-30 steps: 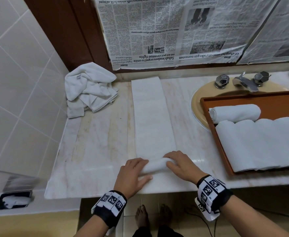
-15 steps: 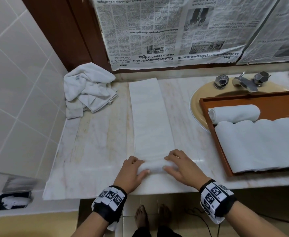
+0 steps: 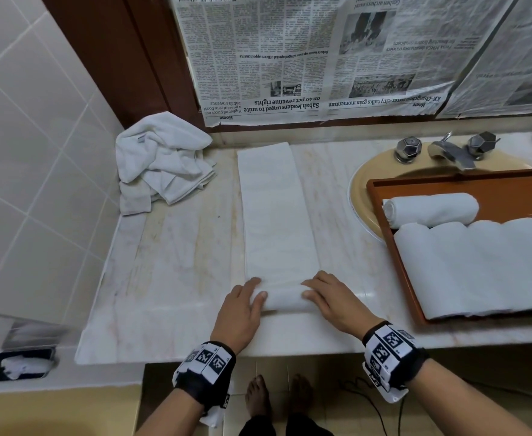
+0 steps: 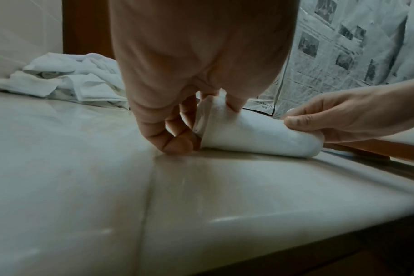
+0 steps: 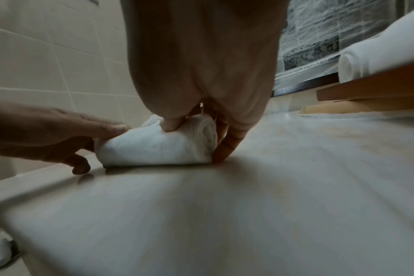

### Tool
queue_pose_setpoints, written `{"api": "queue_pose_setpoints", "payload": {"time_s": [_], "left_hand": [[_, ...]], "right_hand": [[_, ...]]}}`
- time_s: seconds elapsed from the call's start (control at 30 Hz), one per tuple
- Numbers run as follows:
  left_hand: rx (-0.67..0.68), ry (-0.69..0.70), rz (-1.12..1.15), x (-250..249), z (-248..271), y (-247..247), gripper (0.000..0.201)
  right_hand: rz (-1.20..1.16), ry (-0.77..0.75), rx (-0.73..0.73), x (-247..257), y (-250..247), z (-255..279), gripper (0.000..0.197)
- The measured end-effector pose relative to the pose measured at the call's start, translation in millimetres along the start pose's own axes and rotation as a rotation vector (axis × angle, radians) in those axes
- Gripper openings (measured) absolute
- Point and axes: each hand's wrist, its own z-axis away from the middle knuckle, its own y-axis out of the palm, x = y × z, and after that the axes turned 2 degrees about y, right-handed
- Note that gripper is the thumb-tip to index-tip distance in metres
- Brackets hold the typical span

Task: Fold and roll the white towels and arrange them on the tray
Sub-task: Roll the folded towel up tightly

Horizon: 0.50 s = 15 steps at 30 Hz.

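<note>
Crumpled towels (image 3: 164, 158) beside newspaper (image 3: 305, 58).

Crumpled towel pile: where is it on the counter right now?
In the head view the crumpled towel pile sits at the counter's back left corner, against the tiled wall, left of the folded towel strip being rolled.

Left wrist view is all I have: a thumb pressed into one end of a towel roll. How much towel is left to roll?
Observer: Most of it; the flat strip stretches from the roll to the back wall.
Operator: Is the far end wound evenly?
Observer: Yes, the right wrist view shows a neat spiral there, beside the right hand.
Operator: Any room on the tray?
Observer: The tray holds a row of rolls plus one roll behind; bare wood shows at the back.
</note>
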Motion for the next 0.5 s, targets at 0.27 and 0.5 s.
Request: {"api": "queue_pose_setpoints", "payload": {"time_s": [0.27,0.5], "left_hand": [[-0.012,-0.113,-0.062,-5,-4,-5,0.042],[-0.021,-0.186,-0.116,-9,-4,-2,0.042]], "right_hand": [[0.073,0.007,-0.040,11,2,1,0.025],[0.215,-0.064,-0.041,15,4,12,0.039]]}}
